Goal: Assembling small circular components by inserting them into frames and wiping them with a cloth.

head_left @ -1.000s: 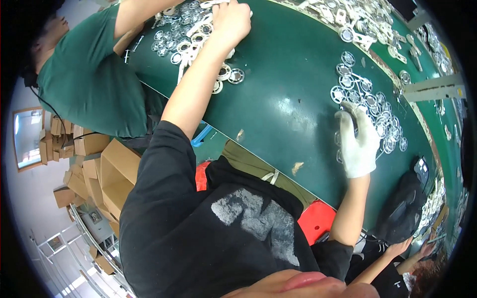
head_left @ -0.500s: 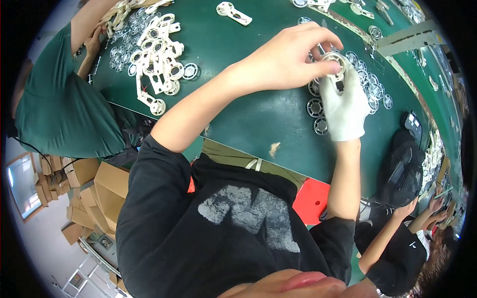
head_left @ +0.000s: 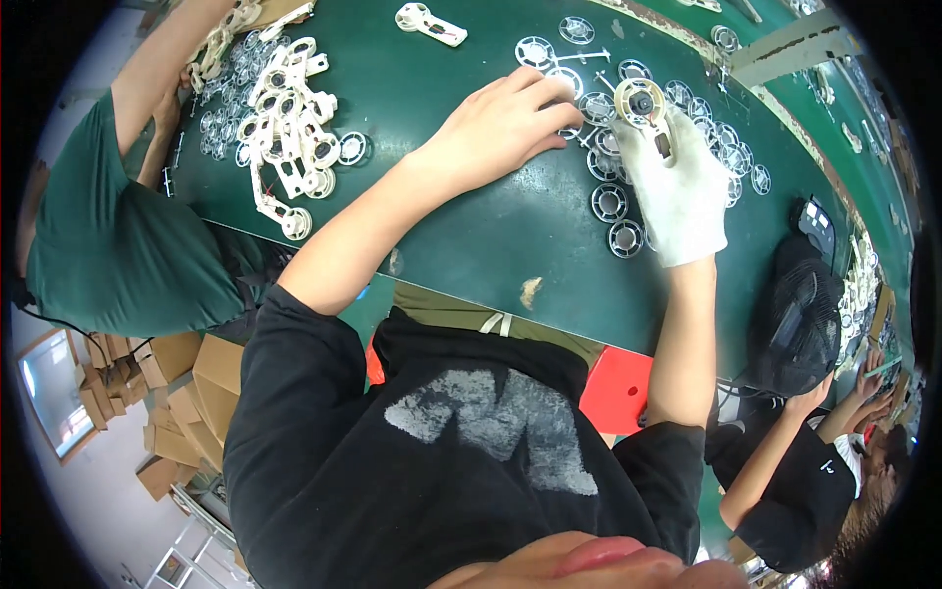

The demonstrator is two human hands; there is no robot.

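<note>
My right hand (head_left: 677, 201), in a white glove, is closed round a cream plastic part (head_left: 640, 103) with a round ring head, a dark centre and a narrow stem. It holds the part head up above the green table. My bare left hand (head_left: 505, 126) is apart from it, to the left, palm down with fingers spread and slightly bent. Its fingertips are at the edge of a group of grey spoked rings (head_left: 536, 52); whether they touch one I cannot tell. More rings (head_left: 608, 202) lie under and beside the gloved hand.
Left on the green table (head_left: 471, 231) is a heap of cream parts (head_left: 285, 128), with a lone cream part (head_left: 432, 25) at the far side. A metal bracket (head_left: 795, 49) and a black mesh bag (head_left: 800, 324) are at the right. A person in green (head_left: 128, 226) works on the left.
My left hand has let go of the cream part and moved left, towards the rings. The part stays in my gloved right hand, its round head now uncovered.
</note>
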